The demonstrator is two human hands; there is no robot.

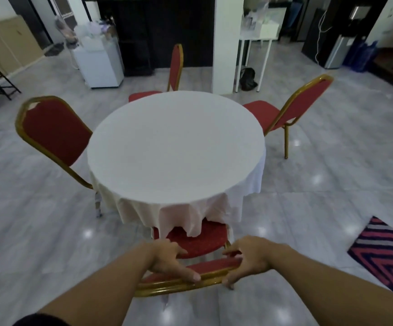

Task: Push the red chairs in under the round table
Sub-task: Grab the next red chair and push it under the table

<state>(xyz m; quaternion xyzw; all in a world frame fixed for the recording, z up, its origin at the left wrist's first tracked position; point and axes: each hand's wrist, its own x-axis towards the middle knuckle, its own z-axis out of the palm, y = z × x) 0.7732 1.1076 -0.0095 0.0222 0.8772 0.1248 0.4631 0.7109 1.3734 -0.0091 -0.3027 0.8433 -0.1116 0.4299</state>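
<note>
Hands: my left hand [169,260] and right hand [247,262] are closing over the near chair [198,241] backrest top, steering it squarely; its seat is sitting partly beneath the tablecloth [143,208]. Beyond, the round table [176,142]; three other red chairs are standing out.

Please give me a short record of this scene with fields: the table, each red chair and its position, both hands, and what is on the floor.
table: round table, white cloth hangs over its edge
near chair: near chair, seat partly under the cloth
left chair: left chair, close beside the table
far chair: far chair, seat at the table edge
right chair: right chair, angled, seat mostly outside the table
left hand: left hand grips the near chair's backrest top
right hand: right hand grips the same backrest
floor: grey glossy tiles, striped rug at right
</note>
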